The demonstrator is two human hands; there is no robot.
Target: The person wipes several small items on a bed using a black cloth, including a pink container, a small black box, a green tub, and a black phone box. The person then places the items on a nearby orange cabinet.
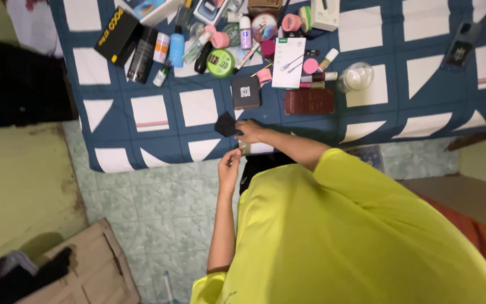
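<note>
While both arms reach toward the near edge of the bedspread, entries follow.
Right hand: right hand lies on the spread, fingers closed on a small black pouch.
Left hand: left hand is raised just off the edge, fingers curled narrow; what it pinches cannot be told.
Pouch position: near edge, just below a small black box.
Far edge: green round tin, dark red wallet, clear jar.

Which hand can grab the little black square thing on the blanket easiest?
Probably the right hand: it rests against the small black square object on the blue-and-white patterned blanket. The left hand is back by the blanket's edge, apart from it.
</note>
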